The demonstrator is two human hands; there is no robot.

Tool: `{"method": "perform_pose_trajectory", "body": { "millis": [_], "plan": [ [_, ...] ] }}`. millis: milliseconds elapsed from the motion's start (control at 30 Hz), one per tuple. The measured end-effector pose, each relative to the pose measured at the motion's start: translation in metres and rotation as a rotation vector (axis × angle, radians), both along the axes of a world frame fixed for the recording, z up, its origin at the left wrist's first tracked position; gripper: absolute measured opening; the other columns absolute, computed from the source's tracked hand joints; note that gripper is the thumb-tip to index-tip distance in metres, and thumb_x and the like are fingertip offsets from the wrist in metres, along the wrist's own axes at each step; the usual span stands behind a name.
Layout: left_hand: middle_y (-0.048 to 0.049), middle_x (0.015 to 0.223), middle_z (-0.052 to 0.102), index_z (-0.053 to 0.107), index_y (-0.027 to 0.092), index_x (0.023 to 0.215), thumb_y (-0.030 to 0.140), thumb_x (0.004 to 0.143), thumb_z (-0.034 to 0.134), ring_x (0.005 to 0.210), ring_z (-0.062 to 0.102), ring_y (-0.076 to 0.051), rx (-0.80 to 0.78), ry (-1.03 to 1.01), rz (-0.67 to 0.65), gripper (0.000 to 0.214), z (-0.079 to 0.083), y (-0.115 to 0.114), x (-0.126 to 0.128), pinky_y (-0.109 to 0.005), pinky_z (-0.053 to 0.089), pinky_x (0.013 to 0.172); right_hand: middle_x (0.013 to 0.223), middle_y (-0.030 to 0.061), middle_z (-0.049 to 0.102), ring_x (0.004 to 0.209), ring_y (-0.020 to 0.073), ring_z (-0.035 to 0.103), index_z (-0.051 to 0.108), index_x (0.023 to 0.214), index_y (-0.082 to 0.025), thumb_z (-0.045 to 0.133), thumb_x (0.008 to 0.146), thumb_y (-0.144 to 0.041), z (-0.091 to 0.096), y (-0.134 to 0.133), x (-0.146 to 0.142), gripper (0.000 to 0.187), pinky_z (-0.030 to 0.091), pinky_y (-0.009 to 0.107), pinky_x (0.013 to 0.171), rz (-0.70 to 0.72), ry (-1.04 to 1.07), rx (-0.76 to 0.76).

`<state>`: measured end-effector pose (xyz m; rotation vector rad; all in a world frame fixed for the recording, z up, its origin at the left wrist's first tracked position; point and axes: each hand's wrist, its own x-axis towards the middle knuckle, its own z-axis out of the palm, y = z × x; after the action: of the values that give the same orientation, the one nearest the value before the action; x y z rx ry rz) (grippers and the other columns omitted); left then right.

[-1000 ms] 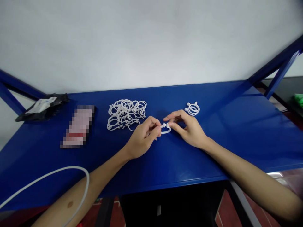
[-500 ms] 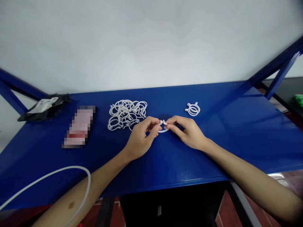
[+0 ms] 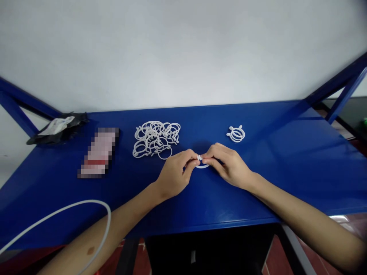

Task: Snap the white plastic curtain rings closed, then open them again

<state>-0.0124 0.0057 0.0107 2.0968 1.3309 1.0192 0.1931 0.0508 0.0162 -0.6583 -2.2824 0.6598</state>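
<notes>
A white plastic ring with a clasp (image 3: 203, 166) is held between my two hands over the blue table. On its left side, my left hand (image 3: 177, 172) pinches it with thumb and forefinger. From the right, my right hand (image 3: 228, 165) pinches the other end, and the two clasp ends meet between my fingertips. Whether they are hooked together cannot be made out. Beyond my left hand lies a tangled pile of similar white rings (image 3: 155, 138). A small group of white rings (image 3: 237, 134) rests beyond my right hand.
The blue table (image 3: 286, 152) backs onto a pale wall (image 3: 183, 53). At the left are a blurred-out pinkish rectangular object (image 3: 100, 149) and a black plastic package (image 3: 61, 128) with a white label. A white cable (image 3: 71, 203) loops over my left forearm. Blue frame bars rise at both sides.
The ring's two ends were slightly apart and are now together between my fingertips. Both hands have come a little nearer to me. The whole view has shifted slightly.
</notes>
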Motion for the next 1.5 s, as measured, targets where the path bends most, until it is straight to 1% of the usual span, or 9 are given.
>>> {"method": "perform_pose_trajectory", "body": {
  "millis": [200,400,633,767,933,1033,1167,1267,1500],
  "plan": [
    [-0.0014,0.080,0.070,0.059,0.020,0.084,0.015,0.100,0.047,0.075,0.065,-0.015,0.176,0.106,-0.058,0.020,-0.013,-0.002,0.001,-0.028,0.050,0.072,0.083,0.0055,0.067,0.072,0.0178,0.053,0.063,0.093,-0.020,0.045,0.106,-0.026,-0.004,-0.002,0.004,0.023,0.047,0.034,0.069,0.063,-0.109,0.078],
    [-0.0032,0.085,0.071,0.063,0.018,0.097,0.018,0.102,0.047,0.079,0.063,-0.016,0.322,0.147,-0.059,0.017,0.001,0.004,-0.003,-0.031,0.052,0.077,0.102,0.0074,0.068,0.088,0.0197,0.063,0.061,0.111,-0.022,0.061,0.099,-0.032,0.003,-0.003,0.003,0.016,0.056,0.036,0.077,-0.054,-0.013,0.059],
    [-0.0002,0.083,0.071,0.067,0.021,0.087,0.020,0.098,0.057,0.079,0.062,-0.015,0.095,0.000,-0.043,0.014,0.007,0.007,-0.003,-0.028,0.051,0.075,0.107,0.0081,0.066,0.098,0.0190,0.065,0.065,0.120,-0.023,0.060,0.099,-0.022,0.011,0.002,0.009,0.021,0.058,0.035,0.084,0.071,0.022,0.040],
    [0.0019,0.083,0.074,0.066,0.024,0.097,0.022,0.093,0.064,0.081,0.068,-0.016,-0.097,-0.091,-0.026,0.005,0.005,0.011,-0.007,-0.029,0.053,0.075,0.109,0.0084,0.067,0.099,0.0185,0.066,0.066,0.119,-0.022,0.056,0.101,-0.023,0.011,0.004,0.011,0.021,0.059,0.035,0.085,0.118,0.008,0.012],
    [0.0030,0.082,0.075,0.060,0.025,0.111,0.029,0.093,0.066,0.080,0.070,-0.018,-0.202,-0.069,-0.040,0.019,0.006,0.014,-0.012,-0.031,0.053,0.076,0.105,0.0080,0.067,0.095,0.0177,0.067,0.068,0.111,-0.021,0.050,0.104,-0.027,0.010,0.005,0.011,0.021,0.058,0.034,0.083,0.136,-0.064,-0.003],
    [-0.0029,0.098,0.075,0.060,0.024,0.118,0.036,0.096,0.063,0.097,0.067,-0.023,0.027,0.066,0.042,0.025,0.005,0.022,-0.021,-0.038,0.053,0.086,0.106,0.0089,0.067,0.094,0.0188,0.067,0.068,0.109,-0.020,0.052,0.103,-0.029,0.017,0.014,0.020,0.019,0.057,0.035,0.083,0.030,-0.120,0.050],
    [-0.0123,0.117,0.069,0.064,0.020,0.118,0.033,0.098,0.056,0.112,0.057,-0.032,0.300,0.357,0.294,0.025,0.001,0.040,-0.042,-0.052,0.045,0.100,0.094,0.0072,0.071,0.077,0.0194,0.067,0.068,0.096,-0.020,0.058,0.097,-0.031,0.033,0.036,0.051,0.015,0.054,0.036,0.073,-0.345,-0.238,0.053],
    [-0.0151,0.124,0.065,0.066,0.019,0.117,0.031,0.095,0.058,0.118,0.051,-0.037,0.311,0.538,0.399,0.026,-0.005,0.049,-0.054,-0.056,0.043,0.098,0.080,0.0034,0.072,0.065,0.0184,0.064,0.068,0.088,-0.022,0.063,0.090,-0.033,0.038,0.050,0.077,0.013,0.050,0.033,0.064,-0.513,-0.342,-0.032],
    [-0.0149,0.112,0.066,0.070,0.020,0.096,0.028,0.093,0.059,0.109,0.048,-0.038,0.275,0.580,0.425,0.014,-0.012,0.053,-0.060,-0.056,0.042,0.087,0.083,0.0029,0.074,0.070,0.0201,0.067,0.069,0.087,-0.023,0.063,0.083,-0.032,0.024,0.062,0.097,0.012,0.047,0.032,0.063,-0.590,-0.472,-0.105]
  ]
}}
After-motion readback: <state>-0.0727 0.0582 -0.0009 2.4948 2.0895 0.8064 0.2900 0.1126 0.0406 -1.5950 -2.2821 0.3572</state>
